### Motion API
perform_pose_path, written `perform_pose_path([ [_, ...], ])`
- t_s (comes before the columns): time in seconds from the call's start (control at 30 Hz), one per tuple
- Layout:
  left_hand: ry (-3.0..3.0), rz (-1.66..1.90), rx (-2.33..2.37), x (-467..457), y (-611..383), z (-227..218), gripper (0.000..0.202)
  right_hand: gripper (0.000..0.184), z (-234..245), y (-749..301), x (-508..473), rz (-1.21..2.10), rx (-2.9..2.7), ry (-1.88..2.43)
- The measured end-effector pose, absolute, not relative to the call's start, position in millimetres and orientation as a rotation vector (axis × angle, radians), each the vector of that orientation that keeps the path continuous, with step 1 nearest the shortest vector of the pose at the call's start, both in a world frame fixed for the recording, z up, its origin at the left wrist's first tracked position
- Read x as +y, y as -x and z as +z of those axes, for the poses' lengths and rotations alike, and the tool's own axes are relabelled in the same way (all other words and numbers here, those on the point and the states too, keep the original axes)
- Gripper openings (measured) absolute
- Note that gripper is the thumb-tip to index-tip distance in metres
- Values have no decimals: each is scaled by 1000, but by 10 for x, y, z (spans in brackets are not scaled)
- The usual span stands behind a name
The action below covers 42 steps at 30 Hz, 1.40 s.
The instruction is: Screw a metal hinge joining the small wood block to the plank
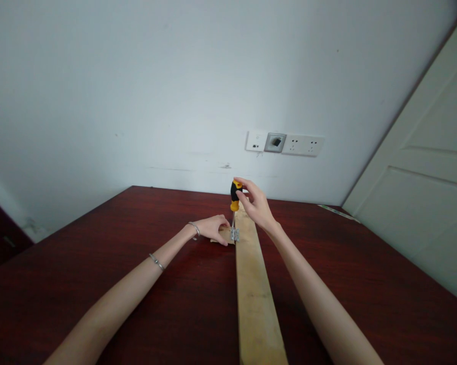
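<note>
A row of wall sockets (pixel 284 143) is sitting above the dark red table (pixel 99 284), white door (pixel 422 192) hanging off right.

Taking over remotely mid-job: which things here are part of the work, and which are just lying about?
In use:
screwdriver, upright in right hand
metal hinge
long wooden plank
small wood piece under left hand

Lying about:
wall sockets
door
flat strip at table edge

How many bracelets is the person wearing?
2, both on the left arm: one bracelet at the wrist, just behind the left hand, and another bracelet farther down the forearm. The right arm shows none.
</note>
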State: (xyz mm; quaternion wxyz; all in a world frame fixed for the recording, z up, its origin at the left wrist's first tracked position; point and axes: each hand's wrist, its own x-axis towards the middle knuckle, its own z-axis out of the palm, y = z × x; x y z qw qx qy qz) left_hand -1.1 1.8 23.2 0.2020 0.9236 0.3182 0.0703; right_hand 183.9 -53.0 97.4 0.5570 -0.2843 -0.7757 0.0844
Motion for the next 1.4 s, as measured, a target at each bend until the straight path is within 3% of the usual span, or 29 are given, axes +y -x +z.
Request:
perform_pose_path([
  [1.4, -2572, 193, 921, -22, 4, 272, 61, 28, 1052, -1833, -595, 167, -1765, 721],
])
